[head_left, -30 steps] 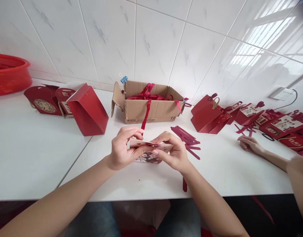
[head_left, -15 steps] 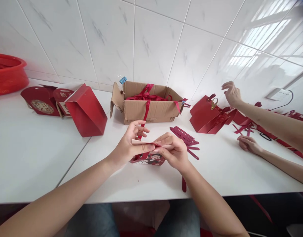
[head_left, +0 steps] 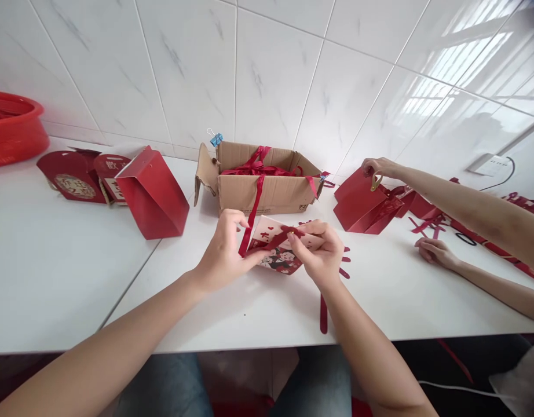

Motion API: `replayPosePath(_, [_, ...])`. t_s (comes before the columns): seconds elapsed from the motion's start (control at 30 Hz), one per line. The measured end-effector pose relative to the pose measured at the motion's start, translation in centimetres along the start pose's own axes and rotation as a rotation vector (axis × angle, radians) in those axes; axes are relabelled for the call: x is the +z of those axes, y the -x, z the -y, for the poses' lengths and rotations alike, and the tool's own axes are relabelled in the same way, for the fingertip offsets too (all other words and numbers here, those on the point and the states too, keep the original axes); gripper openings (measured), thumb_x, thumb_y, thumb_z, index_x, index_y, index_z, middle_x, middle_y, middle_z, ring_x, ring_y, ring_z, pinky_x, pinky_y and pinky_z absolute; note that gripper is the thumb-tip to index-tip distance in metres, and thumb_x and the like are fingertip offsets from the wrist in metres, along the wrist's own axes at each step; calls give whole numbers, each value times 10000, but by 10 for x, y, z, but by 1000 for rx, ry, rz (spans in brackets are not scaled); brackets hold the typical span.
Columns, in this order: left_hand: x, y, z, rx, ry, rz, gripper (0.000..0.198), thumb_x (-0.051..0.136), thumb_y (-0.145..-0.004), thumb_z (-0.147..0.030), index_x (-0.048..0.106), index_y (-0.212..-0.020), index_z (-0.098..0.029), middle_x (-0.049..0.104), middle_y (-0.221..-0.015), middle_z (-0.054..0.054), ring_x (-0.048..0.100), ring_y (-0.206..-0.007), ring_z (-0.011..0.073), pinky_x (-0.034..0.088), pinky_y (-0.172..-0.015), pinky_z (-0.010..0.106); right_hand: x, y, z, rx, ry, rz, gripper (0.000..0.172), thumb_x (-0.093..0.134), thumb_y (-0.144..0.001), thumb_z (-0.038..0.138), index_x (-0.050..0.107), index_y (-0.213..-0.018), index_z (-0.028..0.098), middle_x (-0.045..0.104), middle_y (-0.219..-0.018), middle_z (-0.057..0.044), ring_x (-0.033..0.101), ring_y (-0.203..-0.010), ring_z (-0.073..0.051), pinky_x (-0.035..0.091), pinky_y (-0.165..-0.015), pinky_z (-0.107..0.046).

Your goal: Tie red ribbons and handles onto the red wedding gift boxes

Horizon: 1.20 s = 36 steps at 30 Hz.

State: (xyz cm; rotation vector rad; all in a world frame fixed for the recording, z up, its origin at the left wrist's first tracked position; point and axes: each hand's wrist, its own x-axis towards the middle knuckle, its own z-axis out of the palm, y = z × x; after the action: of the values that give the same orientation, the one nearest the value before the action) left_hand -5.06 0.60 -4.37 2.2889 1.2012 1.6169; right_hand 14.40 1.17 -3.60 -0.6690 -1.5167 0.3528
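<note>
Ribbon (head_left: 251, 221) trailed from the cardboard box (head_left: 271, 197) down to my left hand (head_left: 223, 252); it and my right hand (head_left: 323, 252) pinched the printed gift box (head_left: 279, 258) just in front.

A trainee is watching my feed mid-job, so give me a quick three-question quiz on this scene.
1. True or false: the open brown cardboard box holds red ribbons.
2. The left hand and right hand together hold: A) a small printed red-and-cream paper box; B) steel scissors; C) a tape roll.
3. What does the co-worker's raised hand touch?
Key: 1 true; 2 A; 3 a red paper bag with a gold clasp.
</note>
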Motion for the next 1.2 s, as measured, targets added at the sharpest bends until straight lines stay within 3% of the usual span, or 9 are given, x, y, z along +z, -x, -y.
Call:
replayPosePath(0.17, [-3, -5, 4, -102, 128, 189, 163, 667, -812, -264, 530, -854, -187, 576, -766, -14, 542, -674, 112, 453, -637, 246, -1, -1, -3, 118, 20, -60, 167, 719, -740, 257, 566, -793, 216, 643, -667, 22, 642, -586, -146, 522, -528, -277])
replayPosePath(0.27, [-11, -12, 6, -106, 178, 200, 81, 662, -814, -256, 643, -808, -177, 619, -739, 4, 542, -640, 112, 441, -603, 243, -3, -2, -4, 162, 2, -59, 183, 721, -741, 273, 556, -793, 214, 640, -650, 22, 639, -570, -151, 494, -477, -262])
replayPosePath(0.4, [-24, -22, 8, -154, 330, 102, 104, 690, -785, -249, 667, -714, -176, 618, -734, 23, 576, -682, 132, 457, -590, 243, -2, -1, -5, 122, 2, -59, 155, 710, -746, 229, 559, -779, 209, 636, -678, 16, 629, -590, -136, 506, -498, -250])
replayPosePath(0.53, [-33, -25, 2, -187, 605, -91, 120, 696, -793, -275, 645, -744, -178, 660, -803, 49, 631, -745, 164, 507, -608, 268, 9, 6, 1, -60, -23, 110, 117, 668, -761, 141, 575, -786, 207, 628, -707, -4, 619, -599, -127, 520, -501, -242])
replayPosePath(0.6, [-34, -24, -4, -210, 690, -159, 126, 712, -784, -271, 628, -843, -198, 670, -744, 21, 629, -652, 142, 510, -562, 255, 15, 9, 4, -223, -45, 174, 152, 667, -749, 101, 582, -815, 209, 634, -722, -14, 635, -632, -139, 540, -532, -256])
replayPosePath(0.73, [-36, -22, -16, -281, 641, -236, 544, 782, -712, -231, 515, -1183, -283, 669, -645, -58, 613, -522, 116, 527, -531, 233, 21, 11, 10, -402, -61, 207, 212, 653, -747, 60, 579, -870, 216, 646, -735, -25, 649, -660, -151, 568, -561, -270])
replayPosePath(0.87, [-37, -20, -19, -340, 575, -84, 339, 780, -707, -278, 687, -1026, -211, 708, -694, -3, 670, -591, 146, 548, -536, 239, 18, 9, 10, -436, -57, 239, 226, 661, -750, 58, 575, -886, 217, 657, -747, -33, 652, -656, -154, 574, -577, -290])
replayPosePath(1.0, [-38, -19, -18, -341, 664, 88, 469, 733, -762, -293, 632, -1218, -251, 722, -690, 2, 689, -620, 168, 581, -577, 272, 16, 8, 7, -465, -29, 234, 248, 659, -751, 54, 572, -904, 229, 662, -749, -20, 651, -661, -149, 569, -587, -290])
replayPosePath(1.2, [-38, -21, -23, -322, 523, 318, 158, 709, -786, -276, 764, -920, -215, 745, -924, 71, 696, -880, 215, 591, -733, 270, 16, 7, 3, -533, 34, 232, 252, 661, -754, 53, 578, -911, 230, 659, -762, -10, 651, -691, -137, 554, -604, -274])
